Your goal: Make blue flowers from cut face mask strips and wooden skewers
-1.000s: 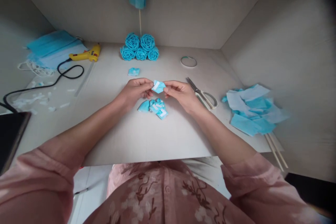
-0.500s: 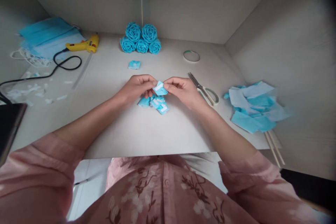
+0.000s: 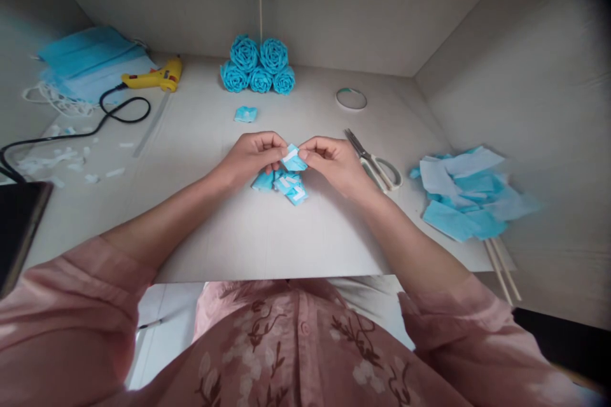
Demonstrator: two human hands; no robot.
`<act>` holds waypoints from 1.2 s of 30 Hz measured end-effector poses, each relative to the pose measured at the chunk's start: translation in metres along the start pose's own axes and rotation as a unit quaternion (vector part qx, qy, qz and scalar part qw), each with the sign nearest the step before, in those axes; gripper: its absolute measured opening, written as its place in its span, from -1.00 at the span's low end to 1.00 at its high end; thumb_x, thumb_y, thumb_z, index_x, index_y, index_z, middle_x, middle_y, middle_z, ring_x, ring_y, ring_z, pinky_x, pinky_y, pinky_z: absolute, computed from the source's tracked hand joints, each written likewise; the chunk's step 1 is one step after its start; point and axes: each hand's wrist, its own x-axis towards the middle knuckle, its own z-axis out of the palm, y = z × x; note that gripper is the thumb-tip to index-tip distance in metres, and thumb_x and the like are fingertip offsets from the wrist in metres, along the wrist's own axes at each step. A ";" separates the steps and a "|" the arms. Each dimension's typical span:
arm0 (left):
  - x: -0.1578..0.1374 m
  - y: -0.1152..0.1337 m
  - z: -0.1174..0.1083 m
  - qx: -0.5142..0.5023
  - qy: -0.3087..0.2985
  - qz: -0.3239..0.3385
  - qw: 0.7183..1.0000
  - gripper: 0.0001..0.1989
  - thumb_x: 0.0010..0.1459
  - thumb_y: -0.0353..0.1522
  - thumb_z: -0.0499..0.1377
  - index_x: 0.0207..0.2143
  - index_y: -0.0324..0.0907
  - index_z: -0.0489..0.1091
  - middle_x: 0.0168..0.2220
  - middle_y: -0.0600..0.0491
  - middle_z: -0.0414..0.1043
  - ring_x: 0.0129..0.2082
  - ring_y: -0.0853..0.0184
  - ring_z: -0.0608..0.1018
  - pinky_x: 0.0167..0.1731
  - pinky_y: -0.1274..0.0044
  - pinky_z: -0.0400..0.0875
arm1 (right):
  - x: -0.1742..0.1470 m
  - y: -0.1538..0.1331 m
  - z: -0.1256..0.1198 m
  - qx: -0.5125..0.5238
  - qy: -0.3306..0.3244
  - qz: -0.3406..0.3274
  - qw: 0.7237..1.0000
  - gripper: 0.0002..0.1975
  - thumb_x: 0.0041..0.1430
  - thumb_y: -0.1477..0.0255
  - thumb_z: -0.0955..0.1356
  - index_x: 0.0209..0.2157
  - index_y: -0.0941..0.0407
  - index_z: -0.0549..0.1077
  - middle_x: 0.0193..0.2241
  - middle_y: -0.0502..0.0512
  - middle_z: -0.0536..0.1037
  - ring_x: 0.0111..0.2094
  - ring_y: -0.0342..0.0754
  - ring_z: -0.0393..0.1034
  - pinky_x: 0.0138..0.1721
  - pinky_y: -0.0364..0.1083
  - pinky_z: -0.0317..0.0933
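Observation:
Between my hands, just above the table, is a small blue fabric piece (image 3: 295,160) with a white strip across it. My left hand (image 3: 258,156) pinches its left edge between thumb and fingers. From the other side, my right hand (image 3: 331,162) grips the right edge the same way. Right below lies a small heap of similar blue pieces (image 3: 292,187), some bearing white strips. One more blue piece (image 3: 245,114) rests farther back on the table. Scissors (image 3: 375,162) with pale handles lie beside my right hand, their blades pointing away from me.
Rolled blue flowers (image 3: 260,67) are stacked at the back. A yellow glue gun (image 3: 155,78) with a black cord lies by blue face masks (image 3: 95,63) and white scraps (image 3: 52,159). A tape ring (image 3: 351,99), cut blue pieces (image 3: 463,194) and sticks (image 3: 503,273) are to the right.
The whole view has shifted slightly. Both hands keep their pinch on the blue fabric piece, which has tilted only a little.

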 end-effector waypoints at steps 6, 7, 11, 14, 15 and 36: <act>-0.002 0.000 0.003 0.096 0.124 0.163 0.974 -0.87 0.17 -0.30 0.18 -0.39 -0.17 0.40 -0.44 0.08 0.41 -0.46 0.41 0.39 -0.40 0.53 0.31 | 0.001 -0.002 0.001 -0.031 0.075 -0.009 0.997 -0.83 0.08 0.27 0.43 -0.42 0.09 0.57 -0.49 -0.02 0.52 -0.41 -0.13 0.34 -0.29 -0.10 0.26; -0.004 0.000 0.004 0.139 0.149 0.207 0.957 -0.87 0.17 -0.31 0.19 -0.41 -0.17 0.40 -0.42 0.08 0.41 -0.43 0.40 0.40 -0.36 0.52 0.32 | 0.001 -0.003 0.001 -0.038 0.085 -0.012 0.996 -0.83 0.09 0.28 0.43 -0.42 0.09 0.57 -0.48 -0.01 0.52 -0.40 -0.12 0.34 -0.29 -0.10 0.26; -0.009 -0.001 0.008 0.277 0.168 0.288 0.901 -0.88 0.18 -0.34 0.21 -0.43 -0.15 0.44 -0.36 0.04 0.44 -0.32 0.33 0.43 -0.26 0.47 0.34 | 0.000 -0.004 0.003 -0.060 0.098 -0.032 0.993 -0.84 0.11 0.29 0.42 -0.42 0.10 0.56 -0.49 -0.02 0.50 -0.41 -0.13 0.32 -0.32 -0.12 0.24; -0.009 -0.005 0.009 0.308 0.165 0.291 0.891 -0.93 0.18 -0.36 0.24 -0.39 -0.13 0.48 -0.31 0.03 0.44 -0.26 0.29 0.45 -0.21 0.45 0.36 | -0.002 -0.006 0.006 -0.064 0.088 -0.035 0.993 -0.82 0.13 0.27 0.43 -0.41 0.10 0.55 -0.49 -0.02 0.49 -0.42 -0.14 0.31 -0.34 -0.12 0.22; -0.008 -0.006 0.009 0.311 0.167 0.288 0.890 -0.94 0.17 -0.37 0.25 -0.38 -0.13 0.48 -0.30 0.03 0.44 -0.25 0.29 0.46 -0.19 0.44 0.36 | -0.003 -0.006 0.007 -0.064 0.085 -0.036 0.994 -0.81 0.13 0.26 0.43 -0.40 0.10 0.55 -0.48 -0.02 0.49 -0.42 -0.14 0.32 -0.34 -0.12 0.22; -0.003 -0.015 0.009 0.309 0.161 0.269 0.898 -0.94 0.15 -0.38 0.21 -0.39 -0.16 0.43 -0.39 0.07 0.44 -0.32 0.32 0.47 -0.23 0.49 0.33 | -0.008 -0.001 0.011 -0.216 0.097 -0.162 0.958 -0.85 0.21 0.42 0.37 -0.30 0.07 0.63 -0.36 -0.01 0.66 -0.34 -0.10 0.50 -0.20 -0.10 0.37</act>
